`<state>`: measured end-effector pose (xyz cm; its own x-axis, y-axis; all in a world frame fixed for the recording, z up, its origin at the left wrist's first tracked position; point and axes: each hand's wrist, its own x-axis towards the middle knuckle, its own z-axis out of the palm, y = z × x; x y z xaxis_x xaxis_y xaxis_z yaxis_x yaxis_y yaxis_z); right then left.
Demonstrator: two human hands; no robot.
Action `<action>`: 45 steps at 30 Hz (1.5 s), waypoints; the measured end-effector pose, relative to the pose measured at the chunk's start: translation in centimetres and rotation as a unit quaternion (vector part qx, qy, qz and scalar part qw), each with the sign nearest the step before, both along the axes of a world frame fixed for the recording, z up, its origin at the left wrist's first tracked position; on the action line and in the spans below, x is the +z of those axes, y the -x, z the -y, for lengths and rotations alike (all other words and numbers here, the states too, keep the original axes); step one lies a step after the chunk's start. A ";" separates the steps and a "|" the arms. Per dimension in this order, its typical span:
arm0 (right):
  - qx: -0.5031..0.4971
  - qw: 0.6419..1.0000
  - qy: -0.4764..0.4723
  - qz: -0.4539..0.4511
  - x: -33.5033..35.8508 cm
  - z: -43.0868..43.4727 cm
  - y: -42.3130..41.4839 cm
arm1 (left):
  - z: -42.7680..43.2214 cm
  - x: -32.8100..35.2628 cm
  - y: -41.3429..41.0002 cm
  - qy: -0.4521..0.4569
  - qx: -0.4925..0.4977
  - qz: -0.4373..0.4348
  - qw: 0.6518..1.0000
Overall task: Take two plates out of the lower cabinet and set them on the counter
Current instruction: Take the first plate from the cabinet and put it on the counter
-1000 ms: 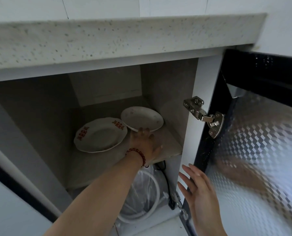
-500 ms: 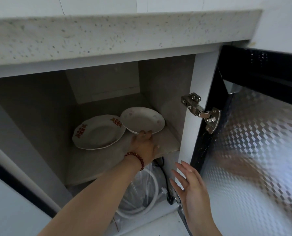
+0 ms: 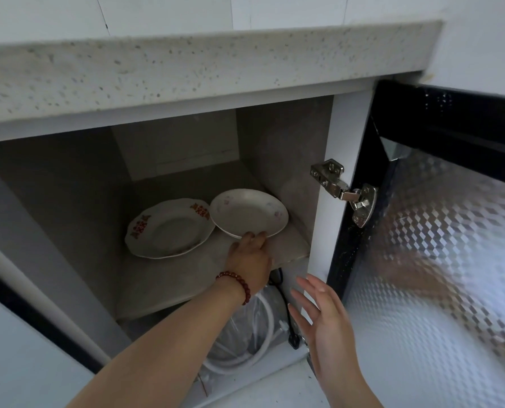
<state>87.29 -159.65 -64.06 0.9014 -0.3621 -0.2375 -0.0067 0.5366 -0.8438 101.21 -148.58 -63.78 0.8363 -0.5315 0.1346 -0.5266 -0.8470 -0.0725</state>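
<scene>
Under the speckled counter point(image 3: 186, 72) the cabinet stands open; the left hand point(image 3: 249, 257) now pinches the floral plate point(image 3: 248, 213), lifting its near rim. Left of that grip waits the red-patterned plate point(image 3: 168, 228); the right hand point(image 3: 324, 316) hovers open.

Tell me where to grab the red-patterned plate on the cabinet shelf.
Pinch the front scalloped rim of the red-patterned plate, coming from the cabinet opening. It lies flat on the shelf, near edge bare; its right rim is overlapped by the floral plate that the left hand grips.
</scene>
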 end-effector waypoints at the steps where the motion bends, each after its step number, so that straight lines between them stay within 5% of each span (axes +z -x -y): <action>1: -0.001 1.000 0.000 -0.002 0.0 0.0 0.0 | -0.1 0.0 0.1 0.003 -0.001 -0.002 1.000; 6: -0.007 1.000 -0.005 -0.007 -0.1 0.2 0.1 | -0.1 0.5 0.1 0.049 -0.027 -0.005 0.998; 15: -0.008 1.000 -0.019 -0.004 0.1 0.8 0.2 | -1.3 2.0 -1.8 -0.064 0.039 0.076 0.994; 26: -0.003 1.000 -0.013 -0.013 -0.3 1.3 0.3 | -2.3 0.8 -2.9 -0.103 -0.005 0.032 0.994; 33: 0.000 1.000 -0.021 -0.018 -0.4 1.0 0.6 | -2.4 1.9 -1.5 -0.056 -0.071 0.180 0.980; 45: 0.006 1.000 -0.012 -0.018 -0.1 0.0 0.5 | -3.8 1.3 -0.6 -0.026 -0.048 0.067 0.996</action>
